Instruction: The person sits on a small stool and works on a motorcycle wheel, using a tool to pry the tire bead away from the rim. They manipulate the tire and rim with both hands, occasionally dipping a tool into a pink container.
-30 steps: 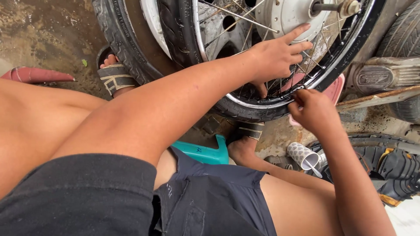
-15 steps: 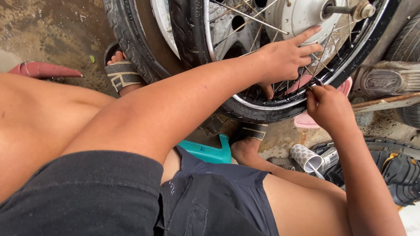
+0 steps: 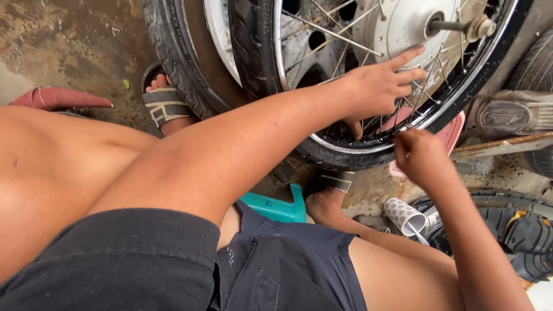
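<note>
— Fingers of the person's left hand spread wide and lie flat across the thin steel spokes of the spoked motorcycle wheel with its chrome rim and black tyre, thumb tucked under toward the rim. They clamp nothing; they brace.

— And the right hand?

— It sits just below the rim, fingers pinched narrow near the spoke ends. Whether a small tool or a spoke nipple is between them cannot be told; the knuckles hide it.

— How should the person handle this step well?

— A fair judgement: the left palm should hold the wheel from turning while the right works one spoke end at a time, wrist kept clear of the neighbouring spokes so nothing snags. The protruding axle bolt at the grey metal hub is near the left fingertips, worth avoiding.

— Any containers?

— One small patterned white cup lies on its side on the wet concrete ground, beside another black tyre. Its mouth faces the camera; something thin seems to stick out, but the contents cannot be made out. A pink plastic tray-like piece shows behind the rim, its inside hidden.

— And the wheel stands where?

— Upright before the person's knees, between sandalled feet.
</note>
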